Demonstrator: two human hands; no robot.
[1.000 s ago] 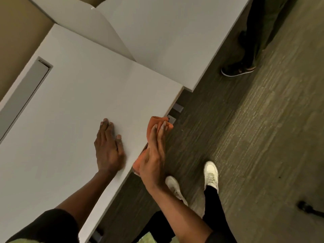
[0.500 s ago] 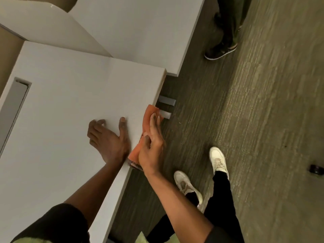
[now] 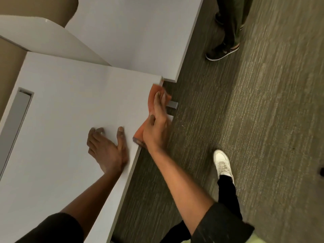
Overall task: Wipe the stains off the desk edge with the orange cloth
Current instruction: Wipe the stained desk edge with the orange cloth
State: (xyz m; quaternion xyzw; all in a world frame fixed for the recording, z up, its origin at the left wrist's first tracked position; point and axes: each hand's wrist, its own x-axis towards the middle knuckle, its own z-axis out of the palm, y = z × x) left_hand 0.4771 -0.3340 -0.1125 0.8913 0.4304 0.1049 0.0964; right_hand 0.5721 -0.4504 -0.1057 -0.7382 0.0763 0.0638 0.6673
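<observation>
Orange cloth [image 3: 152,100] (under right hand [image 3: 156,130]) pressed against desk edge [image 3: 140,148].

Grey-green striped carpet [image 3: 263,120] covers the floor. A second white surface [image 3: 133,32] adjoins, a white divider [image 3: 43,39] between, tan wall [image 3: 10,57] behind.

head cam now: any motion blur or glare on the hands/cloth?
Head view: right hand and orange cloth are smeared by motion blur at the desk edge; left hand is a little sharper. No glare; dim, warm light, the white desk top evenly lit. Wide-angle tilt skews the desk lines.
</observation>
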